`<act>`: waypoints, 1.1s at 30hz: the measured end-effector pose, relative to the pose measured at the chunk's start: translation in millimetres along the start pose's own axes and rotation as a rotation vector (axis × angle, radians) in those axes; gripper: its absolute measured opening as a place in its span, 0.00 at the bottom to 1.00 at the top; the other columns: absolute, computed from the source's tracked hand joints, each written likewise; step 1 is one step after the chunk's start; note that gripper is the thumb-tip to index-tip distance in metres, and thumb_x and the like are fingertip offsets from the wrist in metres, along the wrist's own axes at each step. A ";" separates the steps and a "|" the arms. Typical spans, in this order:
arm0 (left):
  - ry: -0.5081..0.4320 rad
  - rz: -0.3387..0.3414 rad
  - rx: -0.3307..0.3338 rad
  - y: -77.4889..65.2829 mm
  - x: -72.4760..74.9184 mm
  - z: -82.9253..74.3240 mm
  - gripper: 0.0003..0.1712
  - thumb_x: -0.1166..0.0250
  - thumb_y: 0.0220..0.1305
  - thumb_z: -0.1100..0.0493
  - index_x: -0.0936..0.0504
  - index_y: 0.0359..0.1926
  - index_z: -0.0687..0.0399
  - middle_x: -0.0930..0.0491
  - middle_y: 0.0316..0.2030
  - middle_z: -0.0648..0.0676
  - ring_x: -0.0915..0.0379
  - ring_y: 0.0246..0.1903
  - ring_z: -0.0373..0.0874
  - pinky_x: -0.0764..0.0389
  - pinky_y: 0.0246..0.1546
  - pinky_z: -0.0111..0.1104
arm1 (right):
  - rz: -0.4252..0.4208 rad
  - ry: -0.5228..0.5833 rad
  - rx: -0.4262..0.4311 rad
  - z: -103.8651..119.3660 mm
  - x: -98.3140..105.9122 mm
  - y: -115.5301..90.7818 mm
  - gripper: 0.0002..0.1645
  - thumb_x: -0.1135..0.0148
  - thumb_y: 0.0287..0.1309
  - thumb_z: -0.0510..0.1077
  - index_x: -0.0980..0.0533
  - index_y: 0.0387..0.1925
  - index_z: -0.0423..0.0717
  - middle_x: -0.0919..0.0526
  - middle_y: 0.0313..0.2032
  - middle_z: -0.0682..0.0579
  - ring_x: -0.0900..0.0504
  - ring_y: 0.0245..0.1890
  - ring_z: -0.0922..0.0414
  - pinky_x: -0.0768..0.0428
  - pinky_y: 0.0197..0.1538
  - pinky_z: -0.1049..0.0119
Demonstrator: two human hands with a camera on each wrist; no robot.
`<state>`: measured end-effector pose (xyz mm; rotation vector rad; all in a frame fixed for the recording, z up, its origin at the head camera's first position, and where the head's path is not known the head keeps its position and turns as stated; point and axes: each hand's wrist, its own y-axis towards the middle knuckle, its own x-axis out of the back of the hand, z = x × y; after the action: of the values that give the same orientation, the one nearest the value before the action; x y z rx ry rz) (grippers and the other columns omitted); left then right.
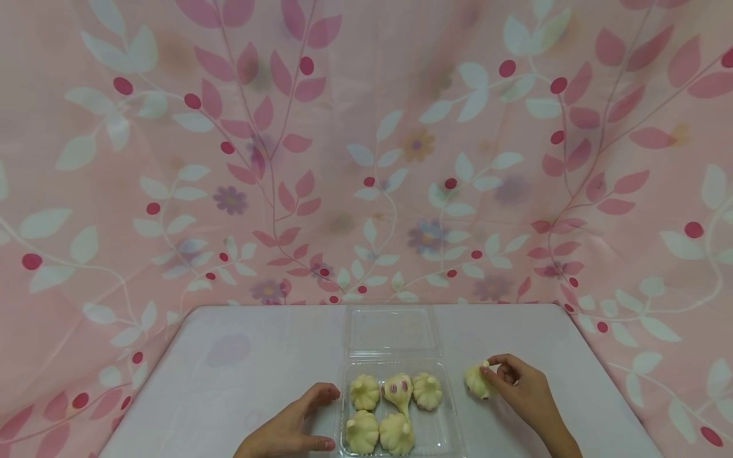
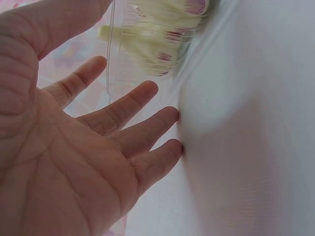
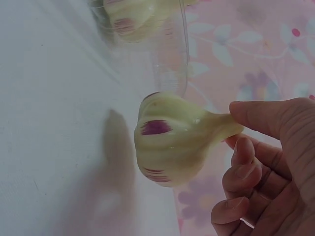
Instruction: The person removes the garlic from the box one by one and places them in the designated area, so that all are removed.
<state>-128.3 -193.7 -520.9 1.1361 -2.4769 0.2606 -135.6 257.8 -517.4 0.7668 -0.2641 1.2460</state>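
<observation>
Handling of a garlic bulb (image 3: 170, 142) beside a clear plastic container (image 1: 432, 434), as watched from within the room. The right hand (image 1: 523, 388) pinches the bulb by its neck between thumb and forefinger, the other fingers curled in beneath; the bulb is over the right-hand part of the surface (image 1: 229, 394), beyond the container's right wall and apart from it. The left hand (image 1: 292, 423) is spread, its palm empty, with the fingers just beside the container's left wall; whether they touch it cannot be told. The lid (image 1: 392, 331) lies folded back toward the surface's far edge.

The step in hand is judged to be moving the bulb between surface and container. It is best done with the neck grip firm but light, the root end kept downward, and the bulb raised clear of the rim. The container's near-right corner, where bare plastic shows, offers the freest room; the left hand can brace the opposite wall.

Count: six bulbs, one held and five in the container, namely the far-left bulb (image 1: 364, 392), far-middle bulb (image 1: 397, 385), far-right bulb (image 1: 427, 391), near-left bulb (image 1: 362, 432) and near-middle bulb (image 1: 396, 435); one container; one lid; two hands.
</observation>
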 end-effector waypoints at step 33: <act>-0.015 -0.001 0.004 -0.9 0.2 1.3 0.41 0.26 0.58 0.52 0.37 0.66 0.55 0.31 0.63 0.56 0.37 0.65 0.54 0.40 0.65 0.31 | 0.047 0.012 -0.033 13.8 1.5 -5.1 0.15 0.23 0.50 0.47 0.18 0.39 0.51 0.27 0.21 0.61 0.31 0.18 0.65 0.32 0.18 0.70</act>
<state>-128.0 -194.8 -522.0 1.1446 -2.4896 0.2582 -127.4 249.3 -508.5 0.7285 -0.2938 1.2871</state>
